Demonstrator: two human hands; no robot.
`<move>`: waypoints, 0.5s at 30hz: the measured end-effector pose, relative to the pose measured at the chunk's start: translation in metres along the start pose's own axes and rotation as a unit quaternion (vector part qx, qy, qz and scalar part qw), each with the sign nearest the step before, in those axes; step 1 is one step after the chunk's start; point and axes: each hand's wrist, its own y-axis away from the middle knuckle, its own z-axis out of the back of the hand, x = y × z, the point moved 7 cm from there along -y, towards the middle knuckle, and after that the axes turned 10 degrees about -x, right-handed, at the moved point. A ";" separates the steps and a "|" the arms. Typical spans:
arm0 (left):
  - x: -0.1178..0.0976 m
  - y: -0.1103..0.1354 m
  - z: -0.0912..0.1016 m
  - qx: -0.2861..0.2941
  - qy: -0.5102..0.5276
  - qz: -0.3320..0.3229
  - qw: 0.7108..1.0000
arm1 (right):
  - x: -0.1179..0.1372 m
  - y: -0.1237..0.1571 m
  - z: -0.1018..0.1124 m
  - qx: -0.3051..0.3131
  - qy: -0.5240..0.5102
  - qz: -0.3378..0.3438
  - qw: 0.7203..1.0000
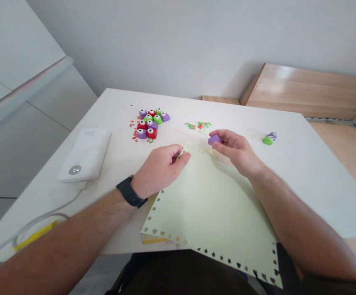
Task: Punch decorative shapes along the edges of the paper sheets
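My left hand (165, 166) pinches the far left corner of a pale green sheet of paper (214, 205) between thumb and fingers. Star and heart shaped holes run along the sheet's left and near edges, with a few at its far edge. Just beyond that far edge, my right hand (236, 149) holds a small purple craft punch (214, 139) between thumb and fingers. Whether the punch touches the paper I cannot tell. Beneath the sheet's left side, the edge of a yellowish sheet (153, 239) shows.
Several purple, red and green punches (151, 123) cluster at the back left amid paper bits. Green and red cut-outs (204, 125) lie at the back middle. Two more punches (269, 139) stand at the right. A white power bank (85, 153) with a cable (51, 211) lies at the left.
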 end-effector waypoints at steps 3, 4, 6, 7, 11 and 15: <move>0.000 0.000 0.000 0.001 0.001 0.003 1.000 | 0.000 -0.004 0.006 -0.023 0.011 0.014 1.000; 0.000 0.000 0.000 0.002 0.000 0.003 1.000 | -0.001 -0.005 0.009 -0.035 0.023 0.024 0.999; 0.000 0.001 0.000 0.006 0.000 0.002 1.000 | -0.004 -0.010 0.016 -0.061 0.054 0.043 0.996; 0.000 0.001 -0.001 0.009 0.000 0.002 1.000 | -0.006 -0.013 0.019 -0.073 0.072 0.050 0.993; 0.001 0.002 -0.002 0.016 0.002 0.007 1.000 | -0.017 -0.021 0.029 -0.108 0.151 0.060 0.981; 0.000 0.002 -0.001 0.018 0.003 0.010 1.000 | -0.024 -0.024 0.037 -0.133 0.197 0.059 0.969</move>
